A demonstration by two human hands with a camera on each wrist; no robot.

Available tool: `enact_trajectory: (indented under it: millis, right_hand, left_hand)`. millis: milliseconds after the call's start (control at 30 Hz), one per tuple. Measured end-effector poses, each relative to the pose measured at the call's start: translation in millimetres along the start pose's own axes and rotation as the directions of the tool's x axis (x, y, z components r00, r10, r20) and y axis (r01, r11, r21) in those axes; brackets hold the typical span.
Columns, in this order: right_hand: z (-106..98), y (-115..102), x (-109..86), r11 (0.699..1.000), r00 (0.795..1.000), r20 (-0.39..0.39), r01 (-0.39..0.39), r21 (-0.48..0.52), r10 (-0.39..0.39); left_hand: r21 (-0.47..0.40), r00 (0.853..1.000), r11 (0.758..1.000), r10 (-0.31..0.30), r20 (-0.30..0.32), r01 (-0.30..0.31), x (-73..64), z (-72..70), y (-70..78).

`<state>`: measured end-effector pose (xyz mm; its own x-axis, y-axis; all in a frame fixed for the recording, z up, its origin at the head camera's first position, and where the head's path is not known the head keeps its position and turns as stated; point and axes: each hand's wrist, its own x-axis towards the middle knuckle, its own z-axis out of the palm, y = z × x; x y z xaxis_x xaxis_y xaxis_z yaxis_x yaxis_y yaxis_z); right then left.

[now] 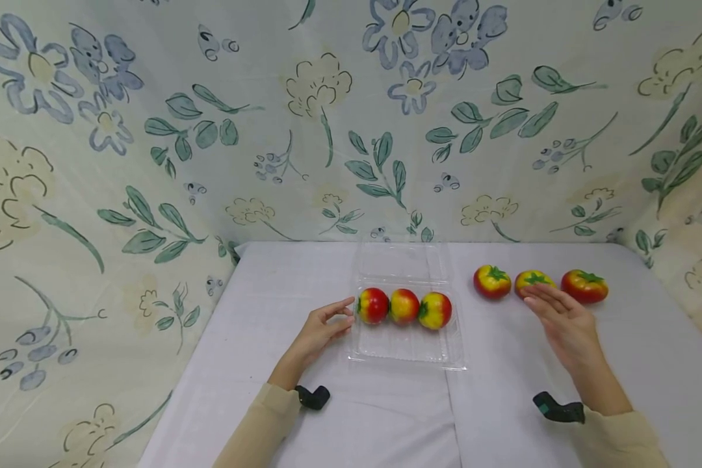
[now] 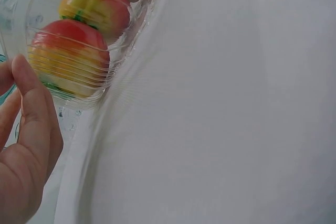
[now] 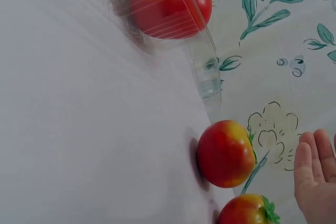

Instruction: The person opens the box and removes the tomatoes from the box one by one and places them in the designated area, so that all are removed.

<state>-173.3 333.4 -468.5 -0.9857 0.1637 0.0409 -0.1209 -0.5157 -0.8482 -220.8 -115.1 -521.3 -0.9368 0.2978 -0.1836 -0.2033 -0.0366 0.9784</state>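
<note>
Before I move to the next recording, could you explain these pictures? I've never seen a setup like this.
There is no robot here, just a person's two bare hands. The widest picture comes from a camera on the head, looking forward and down; the other two come from cameras on each wrist. On the white tablecloth stands an open, clear plastic box with three fruits inside. Three more fruits lie in a row to its right. The left hand pinches the box's edge; the right hand, fingers extended, is near the row, holding nothing.
</note>
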Motion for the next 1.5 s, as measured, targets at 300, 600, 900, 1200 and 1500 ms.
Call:
enact_trajectory:
  millis: [300, 600, 900, 1200, 1500]
  right_hand:
    - [17.3, 8.2, -2.2, 0.993, 0.996, 0.082, 0.051, -0.102, -0.043]
    - [29.0, 18.5, -3.2, 0.97, 0.991, 0.13, 0.055, -0.237, -0.024]
    - [41.9, 33.0, 0.0, 0.925, 0.984, 0.18, 0.059, -0.375, 0.01]
    - [54.5, 43.6, 2.3, 0.831, 0.977, 0.212, 0.11, -0.546, 0.011]
    - [63.9, 52.5, 9.5, 0.716, 0.965, 0.261, 0.165, -0.678, 0.024]
  left_hand:
    - [-0.008, 1.0, 1.0, 0.006, 0.006, -0.006, 1.0, 0.8, 1.7]
    - [-0.012, 1.0, 1.0, 0.013, 0.009, -0.013, 3.0, 1.4, 0.4]
    - [-0.016, 1.0, 1.0, 0.021, 0.014, -0.021, 1.8, 0.1, 0.0]
    - [-0.01, 1.0, 1.0, 0.013, 0.008, -0.013, -1.0, 0.4, 1.7]
    - [-0.015, 1.0, 1.0, 0.01, 0.007, -0.01, -1.5, 0.6, 1.6]
